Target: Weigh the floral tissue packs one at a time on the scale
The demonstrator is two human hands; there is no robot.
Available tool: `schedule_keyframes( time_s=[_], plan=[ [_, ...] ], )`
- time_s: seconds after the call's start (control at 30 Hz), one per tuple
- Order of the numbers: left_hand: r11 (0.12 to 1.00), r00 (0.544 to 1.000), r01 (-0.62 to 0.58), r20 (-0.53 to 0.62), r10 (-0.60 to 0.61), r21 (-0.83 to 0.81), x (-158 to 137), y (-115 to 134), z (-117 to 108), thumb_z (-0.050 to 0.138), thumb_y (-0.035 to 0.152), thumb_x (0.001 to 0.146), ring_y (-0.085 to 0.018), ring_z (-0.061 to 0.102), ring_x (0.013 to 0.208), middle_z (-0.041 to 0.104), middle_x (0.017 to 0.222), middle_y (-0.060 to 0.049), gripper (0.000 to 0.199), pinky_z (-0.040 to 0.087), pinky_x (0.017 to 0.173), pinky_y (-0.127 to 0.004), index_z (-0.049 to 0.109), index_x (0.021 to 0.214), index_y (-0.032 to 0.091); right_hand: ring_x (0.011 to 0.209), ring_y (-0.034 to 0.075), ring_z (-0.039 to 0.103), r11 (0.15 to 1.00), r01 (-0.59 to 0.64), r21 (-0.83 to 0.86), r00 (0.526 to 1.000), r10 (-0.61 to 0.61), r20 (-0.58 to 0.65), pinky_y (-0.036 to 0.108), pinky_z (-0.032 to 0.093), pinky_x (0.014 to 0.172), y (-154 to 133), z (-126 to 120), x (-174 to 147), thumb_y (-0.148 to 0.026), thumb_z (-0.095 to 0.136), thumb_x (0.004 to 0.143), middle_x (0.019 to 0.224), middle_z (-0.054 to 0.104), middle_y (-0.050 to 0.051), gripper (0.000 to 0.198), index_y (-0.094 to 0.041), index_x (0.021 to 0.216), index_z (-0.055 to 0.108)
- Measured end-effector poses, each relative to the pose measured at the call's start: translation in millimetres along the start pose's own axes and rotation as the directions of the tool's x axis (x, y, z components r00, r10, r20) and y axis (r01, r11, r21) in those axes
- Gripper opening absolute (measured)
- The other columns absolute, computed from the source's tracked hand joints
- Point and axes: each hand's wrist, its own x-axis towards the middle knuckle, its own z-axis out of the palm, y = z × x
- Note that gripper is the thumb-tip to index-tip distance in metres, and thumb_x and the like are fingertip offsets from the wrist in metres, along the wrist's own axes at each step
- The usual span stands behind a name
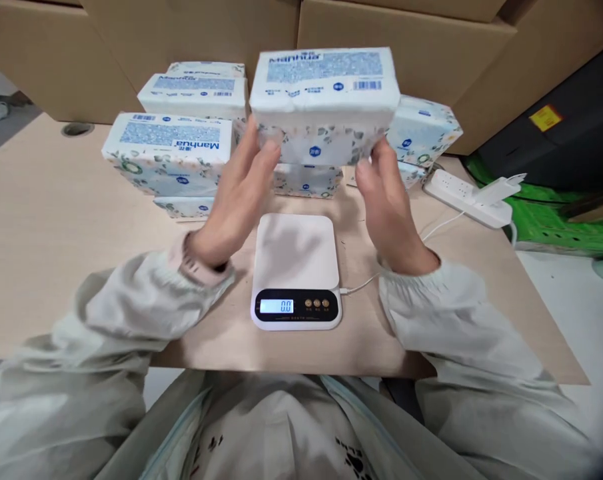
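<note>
Between my two hands is a pack of tissues (326, 110), held up over the far side of the table. My left hand (244, 190) presses its left end, and my right hand (384, 200) grips its right end; the fingers are partly hidden behind it. Below and nearer to me lies a white digital scale (297, 253), its plate bare and its display reading 0.0. Just left of my left hand, more tissue packs (168, 150) are stacked. Under the held pack, another tissue pack (306, 181) shows in part.
Behind my right hand stand further tissue packs (424, 130). A white power strip (468, 197) with a plugged-in charger lies at the right, and a white cable (364, 285) runs to the scale. Cardboard boxes (201, 33) line the back. A green crate (556, 220) is beyond the table's right edge.
</note>
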Motion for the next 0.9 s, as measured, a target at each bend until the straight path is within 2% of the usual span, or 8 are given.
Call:
schedule_keyframes(
  time_s=[0.1,0.17,0.27,0.37,0.53,0.6,0.77,0.9],
  plan=[
    [0.993,0.99,-0.103,0.098,0.097,0.051,-59,42,-20,0.055,0.052,0.114,-0.026,0.025,0.175,0.044,0.176,0.017,0.052,0.02,0.149,-0.05,0.053,0.165,0.048,0.168,0.03,0.038,0.999,-0.041,0.021,0.989,0.038,0.144,0.057,0.027,0.141,-33,-9,-58,-0.057,0.044,0.111,0.17,0.054,0.005,0.055,-0.036,0.162,0.046],
    [0.997,0.994,-0.025,0.109,0.017,0.079,-99,53,-26,0.057,0.044,0.114,-0.026,0.024,0.175,0.038,0.18,0.016,0.059,0.021,0.148,-0.051,0.043,0.171,0.049,0.164,0.031,0.044,0.996,-0.093,0.002,0.965,0.09,0.245,0.057,0.033,0.138,-45,-12,-92,-0.054,0.044,0.112,0.166,0.058,0.006,0.053,-0.036,0.162,0.046],
    [0.989,0.984,0.131,0.113,-0.137,0.064,-142,44,-27,0.06,0.041,0.113,-0.028,0.026,0.173,0.037,0.18,0.011,0.064,0.022,0.146,-0.056,0.038,0.172,0.049,0.159,0.032,0.05,0.989,-0.143,-0.048,0.948,0.15,0.282,0.061,0.038,0.134,-46,-12,-124,-0.047,0.044,0.113,0.166,0.059,0.007,0.051,-0.035,0.163,0.047],
    [0.982,0.979,0.182,0.102,-0.177,-0.043,-162,22,-22,0.066,0.045,0.109,-0.032,0.029,0.172,0.045,0.177,0.005,0.063,0.024,0.144,-0.06,0.048,0.169,0.046,0.158,0.032,0.053,0.989,-0.133,-0.064,0.963,0.145,0.227,0.063,0.039,0.134,-31,-8,-137,-0.046,0.049,0.111,0.168,0.059,0.004,0.053,-0.041,0.164,0.048],
    [0.951,0.963,0.268,0.07,-0.26,-0.155,-164,-1,-17,0.076,0.048,0.103,-0.034,0.035,0.17,0.051,0.174,-0.003,0.064,0.025,0.144,-0.059,0.059,0.164,0.037,0.163,0.032,0.05,0.99,-0.12,-0.077,0.973,0.133,0.191,0.072,0.03,0.139,-4,-6,-140,-0.052,0.055,0.109,0.166,0.063,0.001,0.05,-0.046,0.159,0.056],
    [0.967,0.977,0.212,-0.005,-0.215,-0.144,-154,-5,-18,0.076,0.048,0.103,-0.033,0.044,0.166,0.056,0.17,-0.005,0.06,0.032,0.143,-0.057,0.063,0.16,0.035,0.163,0.034,0.051,0.988,-0.132,-0.082,0.984,0.141,0.113,0.076,0.027,0.138,0,-11,-133,-0.056,0.057,0.107,0.163,0.066,0.001,0.047,-0.046,0.153,0.064],
    [0.986,0.955,-0.091,-0.292,0.046,-0.141,-122,-15,-20,0.062,0.058,0.108,-0.03,0.064,0.151,0.07,0.156,-0.003,0.048,0.05,0.133,-0.051,0.072,0.15,0.036,0.149,0.033,0.065,0.986,-0.133,0.097,0.944,0.156,-0.29,0.066,0.045,0.133,9,-16,-108,-0.052,0.064,0.106,0.146,0.077,0.002,0.036,-0.045,0.14,0.074],
    [0.982,0.957,-0.056,-0.289,0.002,-0.18,-118,-18,-19,0.057,0.058,0.109,-0.029,0.063,0.151,0.07,0.156,-0.002,0.05,0.046,0.135,-0.049,0.071,0.151,0.036,0.131,0.029,0.076,0.967,-0.058,0.248,0.918,0.149,-0.367,0.063,0.055,0.125,32,-3,-106,-0.047,0.067,0.105,0.133,0.081,0.004,0.033,-0.04,0.136,0.075]
  ],
)
